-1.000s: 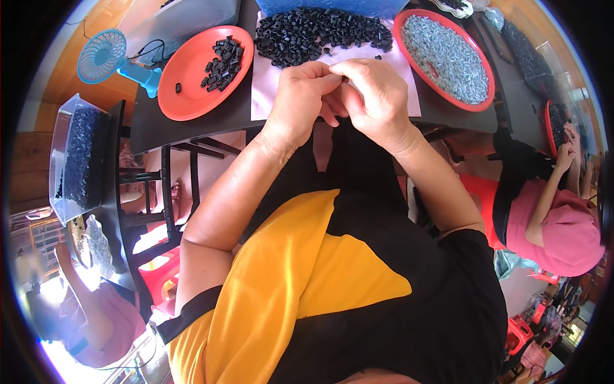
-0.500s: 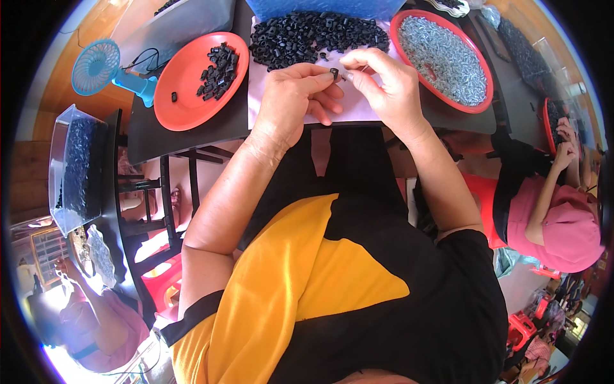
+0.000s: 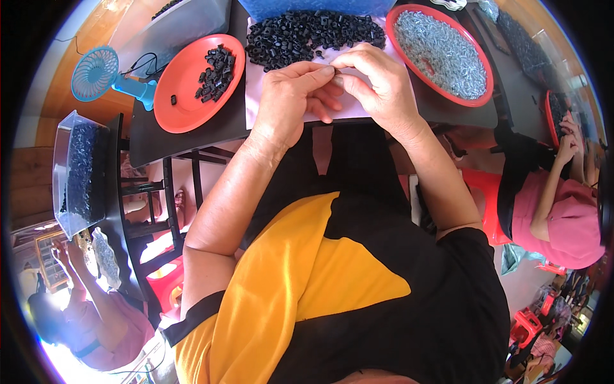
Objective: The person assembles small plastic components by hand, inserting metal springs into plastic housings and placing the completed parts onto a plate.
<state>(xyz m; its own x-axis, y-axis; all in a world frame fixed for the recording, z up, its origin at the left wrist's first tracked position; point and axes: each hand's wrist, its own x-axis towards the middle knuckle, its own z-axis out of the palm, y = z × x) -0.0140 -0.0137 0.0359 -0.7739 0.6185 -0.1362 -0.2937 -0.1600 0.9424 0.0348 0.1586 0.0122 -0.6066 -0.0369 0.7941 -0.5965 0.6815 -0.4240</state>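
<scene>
Bright daylight, sharp, fisheye-bent edges

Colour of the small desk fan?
Light blue desk fan, clearest in the head view, upper left.

A small assembly workshop: a dark table [image 3: 192, 137] carries a heap of black parts [image 3: 307, 35], red trays [image 3: 192, 89] of sorted pieces and metal bits [image 3: 441, 51], with another worker [image 3: 563, 205] seated at a bench on the right.

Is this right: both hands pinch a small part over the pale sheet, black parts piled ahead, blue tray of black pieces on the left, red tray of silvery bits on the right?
Not quite. The left tray holding black pieces is orange-red, not blue; the blue thing beside it is a small fan. The head view shows it. Everything else in the statement holds.
</scene>
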